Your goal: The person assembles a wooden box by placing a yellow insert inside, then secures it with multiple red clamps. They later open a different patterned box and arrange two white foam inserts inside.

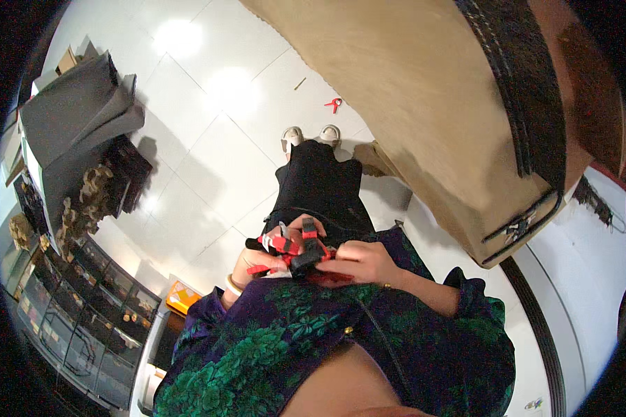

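Note:
At my waist, my left hand (261, 263) is closed around a bunch of red and black plastic spring clamps (309, 245). A bangle circles that wrist. My right hand (368, 263) comes in from the other side, its fingers bent and gripping the near right part of the bunch. Several clamps overlap, and the fingers hide how many there are. Beyond my shoes, one red spring clamp (335, 105) lies on the tiled floor.
Large tan sheet material (396, 78) with a dark strip (521, 94) spreads at the right, close to me. A thin stick (300, 83) lies on the floor (198, 135). Dark grey material (73, 114) stands at the left, above a glass-fronted cabinet (94, 318) and a yellow-orange box (184, 298).

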Motion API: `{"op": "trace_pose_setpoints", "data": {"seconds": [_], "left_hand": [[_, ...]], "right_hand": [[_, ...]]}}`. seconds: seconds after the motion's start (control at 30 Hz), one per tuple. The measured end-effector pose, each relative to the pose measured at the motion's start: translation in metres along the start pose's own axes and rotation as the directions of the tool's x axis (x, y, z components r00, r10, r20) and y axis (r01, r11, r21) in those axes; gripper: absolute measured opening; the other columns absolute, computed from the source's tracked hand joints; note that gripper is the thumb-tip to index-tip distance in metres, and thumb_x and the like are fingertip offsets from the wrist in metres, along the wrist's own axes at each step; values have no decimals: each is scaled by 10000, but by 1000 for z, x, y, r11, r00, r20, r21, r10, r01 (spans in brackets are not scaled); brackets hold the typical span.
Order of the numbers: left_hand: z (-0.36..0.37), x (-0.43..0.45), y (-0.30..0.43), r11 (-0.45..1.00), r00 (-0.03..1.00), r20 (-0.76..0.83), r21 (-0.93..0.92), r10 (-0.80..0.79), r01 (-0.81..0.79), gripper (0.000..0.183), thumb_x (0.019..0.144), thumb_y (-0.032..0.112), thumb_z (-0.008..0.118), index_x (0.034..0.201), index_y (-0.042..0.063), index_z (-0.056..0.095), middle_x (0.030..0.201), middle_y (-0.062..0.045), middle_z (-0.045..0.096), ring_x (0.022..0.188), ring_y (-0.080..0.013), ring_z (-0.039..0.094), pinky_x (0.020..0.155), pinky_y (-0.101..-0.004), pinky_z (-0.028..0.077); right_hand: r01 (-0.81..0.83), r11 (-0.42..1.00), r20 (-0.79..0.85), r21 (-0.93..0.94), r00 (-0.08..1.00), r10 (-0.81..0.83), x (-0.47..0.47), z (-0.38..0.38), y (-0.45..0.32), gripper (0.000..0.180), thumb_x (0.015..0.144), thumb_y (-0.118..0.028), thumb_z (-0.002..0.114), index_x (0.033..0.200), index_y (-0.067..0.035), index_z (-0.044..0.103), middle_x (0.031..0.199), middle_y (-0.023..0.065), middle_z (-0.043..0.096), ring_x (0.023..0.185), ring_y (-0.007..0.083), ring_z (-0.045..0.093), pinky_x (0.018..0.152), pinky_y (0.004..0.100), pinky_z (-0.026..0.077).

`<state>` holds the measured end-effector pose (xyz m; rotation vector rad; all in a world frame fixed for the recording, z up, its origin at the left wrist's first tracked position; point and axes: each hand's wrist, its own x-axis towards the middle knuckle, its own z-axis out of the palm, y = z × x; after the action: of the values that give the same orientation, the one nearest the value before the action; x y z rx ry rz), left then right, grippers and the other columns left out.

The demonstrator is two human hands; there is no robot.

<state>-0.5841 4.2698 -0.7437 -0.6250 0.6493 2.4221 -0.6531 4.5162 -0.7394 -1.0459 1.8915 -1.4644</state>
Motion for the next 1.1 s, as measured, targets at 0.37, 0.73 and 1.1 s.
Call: {"op": "trace_pose_setpoints", "data": {"seconds": [0.37,0.73,1.1], "left_hand": [[-121,10,-39,949,994,-105,-314,1,-34,360,688,145,774,1007,57,633,1310,-257,533,1199,-405,529,1050,-496,420],[-394,121,-71,922,973,-210,-386,-100,12,375,697,116,767,1040,47,632,1282,-215,560,1195,-357,537,1062,-447,400],[-426,145,-105,850,935,-354,-496,-14,-176,392,705,88,759,1073,36,631,1255,-173,587,1190,-309,545,1073,-399,381]], "right_hand": [[-711,497,528,497,703,477,108,46,331,214,1049,-194,553,1104,-44,696,913,90,741,779,139,700,644,278,562],[-932,168,-254,322,86,963,110,304,995,538,855,-126,600,1391,-160,575,1333,143,631,1267,277,559,1040,403,441],[-981,-154,-406,-116,-94,909,196,318,927,377,820,-332,672,1094,-77,622,1044,147,723,986,288,697,837,440,554]]}}
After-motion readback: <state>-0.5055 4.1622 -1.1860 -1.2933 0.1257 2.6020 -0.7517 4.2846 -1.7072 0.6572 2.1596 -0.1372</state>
